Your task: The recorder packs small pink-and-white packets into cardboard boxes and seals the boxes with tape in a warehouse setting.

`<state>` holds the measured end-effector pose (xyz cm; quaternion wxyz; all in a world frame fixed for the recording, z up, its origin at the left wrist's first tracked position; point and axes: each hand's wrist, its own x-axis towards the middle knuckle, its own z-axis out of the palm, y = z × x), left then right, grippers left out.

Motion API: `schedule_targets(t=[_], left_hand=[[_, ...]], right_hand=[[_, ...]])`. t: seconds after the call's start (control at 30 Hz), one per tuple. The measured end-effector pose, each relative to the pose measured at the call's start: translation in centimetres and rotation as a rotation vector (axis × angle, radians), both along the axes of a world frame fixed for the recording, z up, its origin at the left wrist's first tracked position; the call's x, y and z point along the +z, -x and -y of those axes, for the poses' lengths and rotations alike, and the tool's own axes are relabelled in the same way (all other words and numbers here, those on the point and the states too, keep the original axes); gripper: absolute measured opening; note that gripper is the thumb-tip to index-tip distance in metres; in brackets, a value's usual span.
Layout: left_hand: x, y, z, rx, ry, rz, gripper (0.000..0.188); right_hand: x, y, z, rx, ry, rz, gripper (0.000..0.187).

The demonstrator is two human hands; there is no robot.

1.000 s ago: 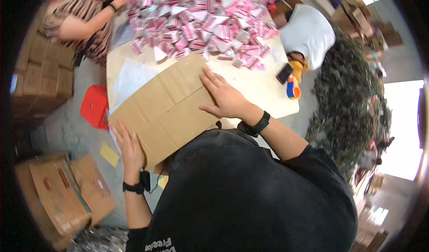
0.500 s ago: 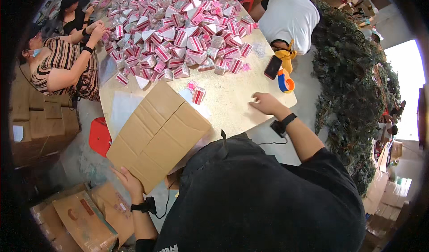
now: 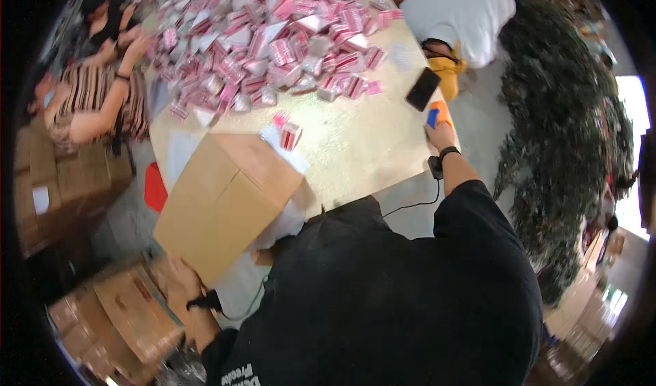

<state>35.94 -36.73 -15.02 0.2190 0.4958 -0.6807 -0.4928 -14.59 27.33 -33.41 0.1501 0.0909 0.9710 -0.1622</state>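
Note:
A brown cardboard box [image 3: 219, 208] stands tilted at the table's near left, its top flaps closed. My left hand [image 3: 183, 275], smeared by motion, holds it by its lower left edge. Over at the table's right edge, my right hand [image 3: 442, 136] has its fingers around an orange and blue tape dispenser [image 3: 442, 114]. Just beyond that lies a black phone [image 3: 423, 88]. Right of the box, a small pink-and-white wedge-shaped pack [image 3: 290, 136] rests on the table [image 3: 362, 140]. Some clear plastic [image 3: 283, 223] shows beneath the box's right side.
Pink-and-white wedge packs [image 3: 273, 51] are heaped across the far table. At the left sits a person in a striped top [image 3: 102, 102], another behind. A person in white [image 3: 458, 17] bends at the far right. Cartons [image 3: 130, 311], a red stool [image 3: 154, 188] and dark green foliage [image 3: 560, 140] surround the table.
My right hand has gone from the bare tabletop right and away to the tape dispenser and closed on it. The box has turned and shows more of its right side; my left hand stays with it.

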Motion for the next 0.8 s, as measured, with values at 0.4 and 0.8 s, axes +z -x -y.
schedule_targets(t=[0.4, 0.8], left_hand=[[4.1, 2.8, -2.9, -0.205, 0.250, 0.102, 0.042], [2.4, 4.8, 4.7, -0.422, -0.049, -0.195, 0.046]], right_hand=[[14.7, -2.1, 10.1, -0.012, 1.181, 0.071, 0.031], [29.0, -17.2, 43.7, 1.192, 0.898, 0.597, 0.041]])
